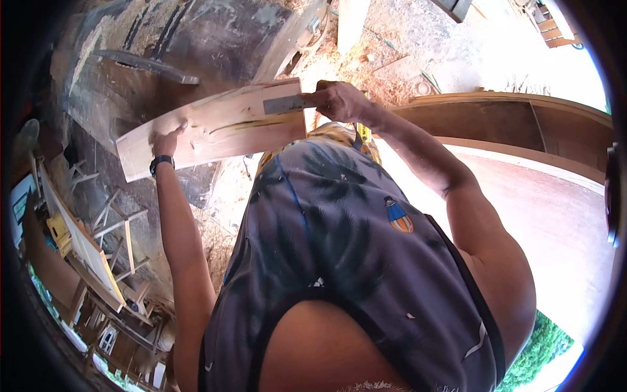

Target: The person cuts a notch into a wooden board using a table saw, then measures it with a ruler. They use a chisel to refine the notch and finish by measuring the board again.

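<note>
A pale wooden board (228, 136) with a curved upper edge and dark grain streaks is held out in front of my body. At its left end, my left hand (171, 140) grips the board, with the thumb lying over its face. My right hand (338, 103), at the right end, is closed around a flat grey metal blade (282, 105) that carries small printed marks. This blade lies across the board's face near the right edge. Just below my right wrist, a yellow strip with dark marks (364, 132) shows, partly hidden by the forearm.
To the right stands a long brown wooden piece (477, 124) beside a pale flat surface (529, 202). Wood shavings (392, 81) cover the ground ahead. A dark, dusty sheet (222, 39) lies at upper left, and wooden frames (121, 238) stand at left.
</note>
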{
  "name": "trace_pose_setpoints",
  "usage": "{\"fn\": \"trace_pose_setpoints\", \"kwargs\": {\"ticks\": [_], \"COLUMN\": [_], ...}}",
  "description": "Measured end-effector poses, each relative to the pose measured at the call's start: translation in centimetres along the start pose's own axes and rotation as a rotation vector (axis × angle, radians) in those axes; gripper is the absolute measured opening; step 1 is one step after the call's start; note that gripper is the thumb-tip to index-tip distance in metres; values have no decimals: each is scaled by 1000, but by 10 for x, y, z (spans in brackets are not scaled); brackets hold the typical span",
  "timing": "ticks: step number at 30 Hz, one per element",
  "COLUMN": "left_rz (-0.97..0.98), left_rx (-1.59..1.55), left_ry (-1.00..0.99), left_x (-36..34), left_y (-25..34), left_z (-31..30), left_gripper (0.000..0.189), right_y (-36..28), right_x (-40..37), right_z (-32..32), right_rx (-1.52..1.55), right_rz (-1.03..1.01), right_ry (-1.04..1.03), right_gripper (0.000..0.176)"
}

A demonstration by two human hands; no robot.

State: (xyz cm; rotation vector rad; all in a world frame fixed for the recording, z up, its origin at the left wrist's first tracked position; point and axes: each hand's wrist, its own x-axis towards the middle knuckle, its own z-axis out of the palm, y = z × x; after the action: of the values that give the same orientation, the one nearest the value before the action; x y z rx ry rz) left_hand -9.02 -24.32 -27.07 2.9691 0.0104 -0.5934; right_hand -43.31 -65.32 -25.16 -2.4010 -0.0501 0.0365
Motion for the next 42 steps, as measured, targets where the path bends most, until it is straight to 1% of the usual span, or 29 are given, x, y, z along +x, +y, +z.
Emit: {"fn": "trace_pose_setpoints", "kwargs": {"ticks": [1,2,5,7,10,12,14,15,17,20,24,26,29,31,32,34,38,41,42], "left_rz": [5,13,-5,10,21,-1,16,12,-35,-42,-34,-17,-16,-30,-41,-39,-32,-32,-34], "left_rx": [-9,5,32,-20,-60,-67,-9,-11,-56,-66,-87,-11,-80,-75,-68,-67,-97,-114,-115], "left_ry": [-14,48,35,-29,-32,-49,35,34,-42,-48,-65,30,-12,-20,-28,-29,-45,-45,-45], "left_x": [1,7,11,5,-1,-5,-8,-11,-17,-17,-18,-13,-21,-22,-24,-28,-26,-17,-21], "left_y": [-4,-9,-12,-6,-2,1,4,6,13,14,14,9,14,16,17,22,20,13,16], "left_z": [0,7,7,1,-2,-3,-2,-4,-11,-12,-11,-4,-11,-13,-14,-17,-16,-9,-12], "left_gripper": [141,139,138,138,136,135,134,134,132,133,134,133,134,134,134,134,135,136,136], "right_y": [1,2,6,2,1,1,2,5,9,11,5,0,-4,-2,-1,0,0,6,8], "right_x": [-1,0,0,0,2,3,4,6,8,10,8,7,2,0,-1,-1,-1,-1,-1], "right_z": [1,2,5,2,0,0,3,5,9,11,9,7,3,2,1,1,-1,3,5], "right_rx": [-7,-12,-18,-57,-69,-35,1,5,10,11,17,13,37,54,54,32,8,27,28], "right_rz": [-2,-7,-35,-24,-81,-53,-22,-36,-52,-32,-59,-61,-16,95,91,17,-19,4,-35], "right_ry": [15,31,39,36,27,25,26,34,39,25,66,64,64,42,38,97,98,75,83], "right_gripper": [44,44,46,48,47,46,45,43,42,41,40,40,40,42,42,44,46,45,43]}}
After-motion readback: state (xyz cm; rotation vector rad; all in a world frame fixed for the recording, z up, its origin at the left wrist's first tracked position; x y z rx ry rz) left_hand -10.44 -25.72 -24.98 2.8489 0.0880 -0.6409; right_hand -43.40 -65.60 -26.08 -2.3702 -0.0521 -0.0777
